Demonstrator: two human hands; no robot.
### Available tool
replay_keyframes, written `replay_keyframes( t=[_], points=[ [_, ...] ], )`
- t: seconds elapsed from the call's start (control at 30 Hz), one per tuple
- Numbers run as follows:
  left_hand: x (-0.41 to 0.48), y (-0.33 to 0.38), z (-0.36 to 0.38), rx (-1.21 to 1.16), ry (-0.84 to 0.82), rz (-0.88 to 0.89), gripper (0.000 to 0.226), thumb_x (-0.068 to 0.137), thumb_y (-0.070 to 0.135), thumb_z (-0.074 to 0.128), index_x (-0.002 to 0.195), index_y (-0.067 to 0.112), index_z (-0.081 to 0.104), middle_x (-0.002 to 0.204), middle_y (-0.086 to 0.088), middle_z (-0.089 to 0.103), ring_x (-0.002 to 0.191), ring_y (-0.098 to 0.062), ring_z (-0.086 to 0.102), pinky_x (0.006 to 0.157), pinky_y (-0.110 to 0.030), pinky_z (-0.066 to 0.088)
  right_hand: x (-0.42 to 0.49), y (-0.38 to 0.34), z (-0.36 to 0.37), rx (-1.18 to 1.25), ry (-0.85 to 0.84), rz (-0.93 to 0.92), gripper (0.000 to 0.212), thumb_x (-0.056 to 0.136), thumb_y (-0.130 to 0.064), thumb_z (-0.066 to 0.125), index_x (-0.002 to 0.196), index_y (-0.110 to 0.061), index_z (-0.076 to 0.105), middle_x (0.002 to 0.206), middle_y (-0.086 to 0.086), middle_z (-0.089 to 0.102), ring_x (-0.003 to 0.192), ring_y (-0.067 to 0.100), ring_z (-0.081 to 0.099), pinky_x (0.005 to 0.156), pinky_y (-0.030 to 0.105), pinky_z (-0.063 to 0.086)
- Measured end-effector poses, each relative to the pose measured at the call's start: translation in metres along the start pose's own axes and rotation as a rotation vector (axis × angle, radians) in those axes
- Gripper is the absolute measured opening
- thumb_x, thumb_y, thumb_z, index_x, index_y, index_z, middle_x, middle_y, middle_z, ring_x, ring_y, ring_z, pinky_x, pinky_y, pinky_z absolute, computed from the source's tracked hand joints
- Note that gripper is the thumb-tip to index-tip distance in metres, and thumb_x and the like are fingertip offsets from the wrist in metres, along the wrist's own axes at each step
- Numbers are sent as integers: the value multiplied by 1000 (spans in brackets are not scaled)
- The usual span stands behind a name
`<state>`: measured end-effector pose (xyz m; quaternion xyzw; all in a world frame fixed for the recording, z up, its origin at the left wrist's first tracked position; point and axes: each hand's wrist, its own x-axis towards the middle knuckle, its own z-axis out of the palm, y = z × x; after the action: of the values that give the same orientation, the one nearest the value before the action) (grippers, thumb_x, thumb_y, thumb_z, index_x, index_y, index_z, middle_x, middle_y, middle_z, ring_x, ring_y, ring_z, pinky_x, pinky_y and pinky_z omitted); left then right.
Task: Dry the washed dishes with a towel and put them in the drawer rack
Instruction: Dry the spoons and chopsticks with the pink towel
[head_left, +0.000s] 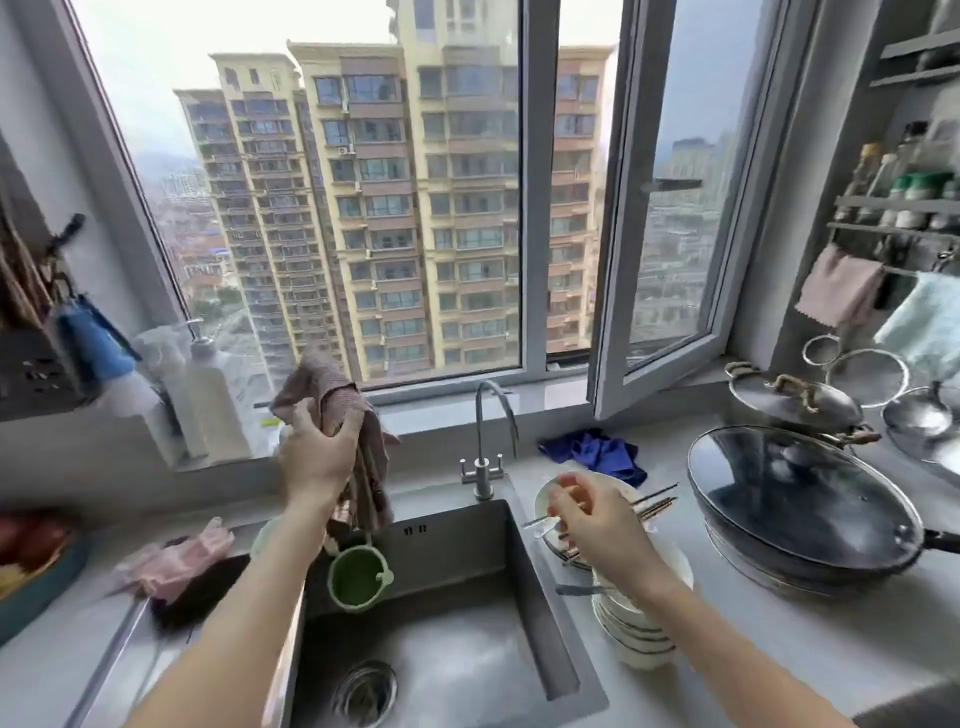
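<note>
2 hands are sharing the work over a kitchen counter, and the drying step is only just getting going. At far left, pink gloves (176, 558) are lying crumpled on the counter. Just right of them the left hand (317, 452) is gripping a brownish checked towel (337, 400), fingers curled tight round its bunched top, holding it up above the left edge of the sink (467, 639) while the loose end is hanging down toward a green cup (358, 577) sitting inside the basin. Past the faucet (485, 447), the right hand (597, 530) is hovering low over the washed dishes; its fingers are curled and appear to be pinching the handle of a pale spoon (539, 526), though motion blur is softening the grip. Beneath and beside that hand, a stack of white bowls (636, 631) and some chopsticks (657, 499) are waiting on the counter, with a lidded wok (800, 509) sitting further right. The drawer rack is not showing anywhere. Judging from this, nearly all the dishes are waiting to be dried. The next move is calling for bringing spoon and towel together, wrapping the cloth round the spoon and wiping it dry.
</note>
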<state>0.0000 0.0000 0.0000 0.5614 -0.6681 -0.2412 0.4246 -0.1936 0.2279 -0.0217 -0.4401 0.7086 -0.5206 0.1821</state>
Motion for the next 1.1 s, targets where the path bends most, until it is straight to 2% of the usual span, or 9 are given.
replay_keyframes(
  t=[0.1,0.4,0.5,0.6,0.7,0.8,0.87,0.93,1.1],
  points=[
    [38,0,10,141,61,34,71,85,56,53,140,18,33,128,-22,53,116,-42,49,98,-51,41,25,3,16,-63,26,-30,8,95,-28,53,96,-23,60,86,-6,66,83,9,63,74,30,54],
    [56,4,17,230,130,225,27,86,5,59,111,-1,68,100,-24,70,90,-41,63,82,-45,51,66,41,-2,-73,30,71,10,95,-29,53,95,-23,62,86,-4,67,84,15,64,78,35,53],
    [19,35,14,185,34,397,18,83,2,64,98,3,73,92,-9,73,78,-24,66,80,-22,48,75,31,-1,2,14,72,13,94,-35,54,102,-27,59,95,-9,65,93,12,62,76,23,51],
    [-19,75,29,98,-136,563,22,80,0,67,97,10,75,92,-1,73,81,-15,65,81,-15,45,88,10,3,152,-77,80,46,87,-52,54,129,-33,48,122,-10,56,111,8,54,77,17,43],
    [-48,107,56,-48,-359,524,21,81,6,69,99,14,75,90,4,72,79,-8,65,76,-15,52,99,-1,5,434,-209,169,84,70,-66,57,144,-39,29,141,1,45,123,17,48,90,29,41],
    [-73,129,83,-189,-533,504,18,82,5,68,93,17,75,82,5,73,74,-10,68,75,-28,55,104,2,-1,750,-249,247,97,59,-68,74,141,-32,35,135,16,54,116,28,60,93,48,51],
    [-85,137,103,-224,-604,534,16,81,6,67,89,16,76,79,3,74,74,-13,68,72,-33,55,104,12,-15,917,-153,289,89,67,-48,79,141,-24,36,132,19,55,115,31,61,97,53,48],
    [-92,140,120,-238,-682,532,13,80,16,68,89,17,76,79,1,74,74,-16,68,72,-37,54,100,19,-34,963,-44,270,68,76,-28,71,137,-11,44,123,19,62,108,29,64,94,43,51],
    [-112,137,141,-363,-805,499,15,84,16,69,97,15,75,90,4,75,82,-8,69,80,-30,56,78,38,-87,546,158,168,23,95,-13,54,117,-18,61,112,10,68,103,21,66,91,34,52]
  ],
)
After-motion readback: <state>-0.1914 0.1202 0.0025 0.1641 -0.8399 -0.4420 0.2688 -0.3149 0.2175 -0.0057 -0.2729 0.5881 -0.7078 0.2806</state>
